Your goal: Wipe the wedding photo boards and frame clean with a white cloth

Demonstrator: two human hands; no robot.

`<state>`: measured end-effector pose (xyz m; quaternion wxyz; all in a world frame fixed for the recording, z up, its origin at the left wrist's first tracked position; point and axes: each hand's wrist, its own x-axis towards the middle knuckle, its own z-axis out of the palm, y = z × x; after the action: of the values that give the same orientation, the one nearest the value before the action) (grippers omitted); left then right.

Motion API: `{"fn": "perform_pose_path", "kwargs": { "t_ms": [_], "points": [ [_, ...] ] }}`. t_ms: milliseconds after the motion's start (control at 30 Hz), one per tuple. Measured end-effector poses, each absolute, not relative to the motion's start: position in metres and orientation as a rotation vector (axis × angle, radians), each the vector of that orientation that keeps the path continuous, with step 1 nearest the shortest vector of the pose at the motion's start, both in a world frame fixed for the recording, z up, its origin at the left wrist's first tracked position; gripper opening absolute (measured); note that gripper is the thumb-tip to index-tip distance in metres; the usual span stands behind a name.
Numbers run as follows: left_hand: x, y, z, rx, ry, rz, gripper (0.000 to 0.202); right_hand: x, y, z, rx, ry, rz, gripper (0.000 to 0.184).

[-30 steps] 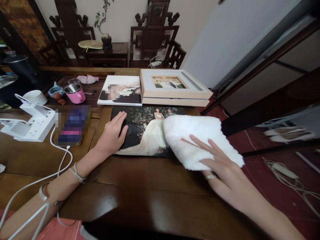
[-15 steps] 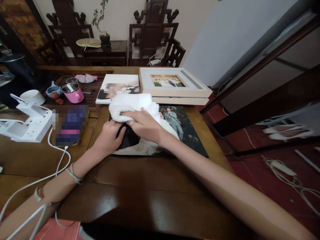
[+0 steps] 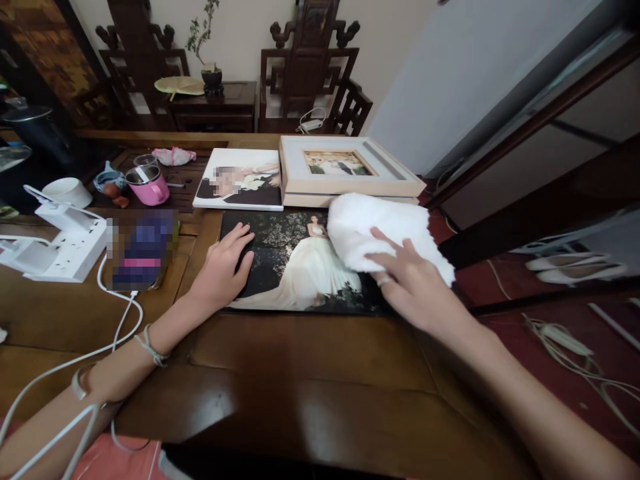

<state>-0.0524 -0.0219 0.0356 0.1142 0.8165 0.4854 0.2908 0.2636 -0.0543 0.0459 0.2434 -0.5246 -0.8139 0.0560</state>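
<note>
A large dark wedding photo panel (image 3: pixel 310 267) lies flat on the wooden table, showing a figure in a long pale gown. My left hand (image 3: pixel 225 267) rests on its left edge, fingers stretched out and holding nothing. A fluffy white cloth (image 3: pixel 373 223) covers the panel's right part and hangs past its right edge. My right hand (image 3: pixel 413 280) grips this cloth, with some fingers extended over it. Just behind the panel are a white-edged photo board (image 3: pixel 250 177) and, to its right, a stack of light wooden picture frames (image 3: pixel 350 190).
On the left are a white power strip (image 3: pixel 75 247), a blurred-out phone (image 3: pixel 143 250) on a charging cable, a pink mug (image 3: pixel 149 187) and a white cup (image 3: pixel 67 192). Dark chairs (image 3: pixel 310 73) stand behind the table (image 3: pixel 280 373). Shoes (image 3: pixel 575 267) and cables lie at right.
My right hand has swept the white cloth from the panel's left side to its right edge, uncovering the gown. My left hand has stayed at the left edge.
</note>
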Motion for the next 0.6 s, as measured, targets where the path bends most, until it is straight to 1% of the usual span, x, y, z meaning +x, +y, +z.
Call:
{"fn": "perform_pose_path", "kwargs": {
  "t_ms": [100,133,233,300,400,600],
  "points": [
    [-0.052,-0.022,0.035,2.375,1.434,0.865,0.037,0.242,-0.098,0.048,-1.274,-2.401,0.073,0.024],
    [-0.052,-0.022,0.035,2.372,1.431,0.868,0.038,0.233,-0.113,0.051,-1.198,-2.450,0.085,0.026],
    [-0.053,-0.023,0.037,2.363,1.422,0.888,0.041,0.211,-0.139,0.064,-0.933,-2.618,0.221,0.028],
    [-0.055,-0.024,0.038,2.362,1.413,0.892,0.043,0.206,-0.137,0.071,-0.835,-2.674,0.309,0.031],
    [-0.057,-0.024,0.037,2.370,1.409,0.884,0.045,0.206,-0.105,0.073,-0.871,-2.657,0.339,0.038],
    [-0.053,-0.020,0.037,2.338,1.396,0.990,0.042,0.181,-0.028,0.065,-1.265,-2.506,0.174,0.042]
  ]
}}
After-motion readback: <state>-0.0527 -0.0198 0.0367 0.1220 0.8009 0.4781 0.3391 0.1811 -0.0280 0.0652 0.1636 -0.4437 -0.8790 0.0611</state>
